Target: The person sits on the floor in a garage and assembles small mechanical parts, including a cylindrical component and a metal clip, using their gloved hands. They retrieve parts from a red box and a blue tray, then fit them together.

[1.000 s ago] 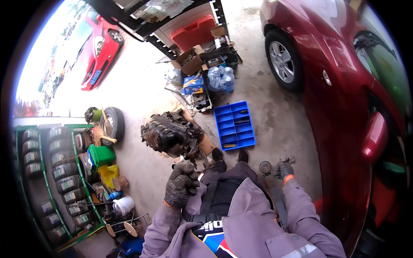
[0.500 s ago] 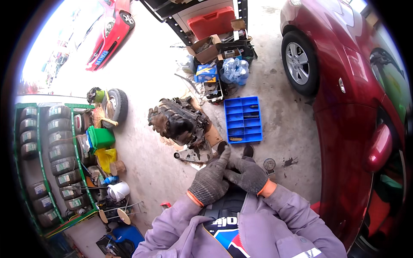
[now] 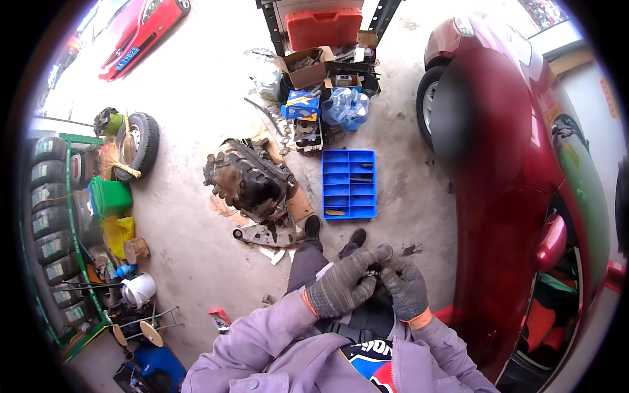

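Note:
Both my hands wear dark grey knitted gloves with orange cuffs and meet in front of my body. My left hand [image 3: 341, 288] is bent, its fingers reaching toward the other hand. My right hand [image 3: 407, 291] has its fingers curled in, thumb toward the left fingertips. A small dark piece with light specks shows between them, too small and covered to name. Beyond my feet lies a blue compartment tray [image 3: 349, 185] with a few dark tools and a yellow-handled one. Left of it sits a greasy metal gearbox-like assembly [image 3: 255, 183] on cardboard, near a flat metal arm [image 3: 268, 234].
A dark red car [image 3: 491, 229] stands close on the right. Tyre racks [image 3: 73, 236], a green bin [image 3: 110, 196] and a white bucket [image 3: 138, 290] line the left. Ahead are cardboard boxes [image 3: 306, 69], a blue box [image 3: 302, 105], bagged bottles [image 3: 345, 108] and a red case [image 3: 324, 29].
My hands have shifted right in the picture and their fingers have curled together; the small dark piece now shows between them. My view has turned, so the floor things appear further left.

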`<state>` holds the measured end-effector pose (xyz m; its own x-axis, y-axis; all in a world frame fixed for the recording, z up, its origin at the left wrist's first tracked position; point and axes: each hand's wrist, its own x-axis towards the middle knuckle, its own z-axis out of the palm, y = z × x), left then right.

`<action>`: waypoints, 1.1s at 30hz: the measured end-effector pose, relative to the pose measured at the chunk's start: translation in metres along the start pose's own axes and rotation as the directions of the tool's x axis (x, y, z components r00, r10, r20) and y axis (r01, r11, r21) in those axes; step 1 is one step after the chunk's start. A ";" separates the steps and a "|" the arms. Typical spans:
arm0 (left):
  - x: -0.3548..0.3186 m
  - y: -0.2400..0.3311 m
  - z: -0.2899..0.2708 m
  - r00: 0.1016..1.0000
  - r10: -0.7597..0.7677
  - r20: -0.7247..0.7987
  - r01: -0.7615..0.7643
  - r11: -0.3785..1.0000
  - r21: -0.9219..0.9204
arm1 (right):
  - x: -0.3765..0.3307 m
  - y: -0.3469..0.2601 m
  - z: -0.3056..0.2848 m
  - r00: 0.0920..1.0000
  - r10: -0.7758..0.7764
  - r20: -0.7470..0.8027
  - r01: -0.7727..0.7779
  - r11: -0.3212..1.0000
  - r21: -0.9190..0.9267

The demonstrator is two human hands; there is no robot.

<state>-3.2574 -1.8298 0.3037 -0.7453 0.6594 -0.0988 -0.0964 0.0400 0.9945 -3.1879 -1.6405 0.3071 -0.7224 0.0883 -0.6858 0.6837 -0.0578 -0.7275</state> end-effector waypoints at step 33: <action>0.122 -0.455 0.108 -0.065 -0.920 -0.387 0.520 0.300 -0.800 | 0.848 0.498 -0.217 0.961 0.239 -0.140 -0.274 0.753 -0.599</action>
<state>-3.2337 -1.6864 -0.1572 -0.1179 -0.3703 -0.9214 -0.9442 -0.2457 0.2195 -3.4380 -1.3786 -0.6328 -0.5163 0.2104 -0.8302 0.7749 0.5275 -0.3482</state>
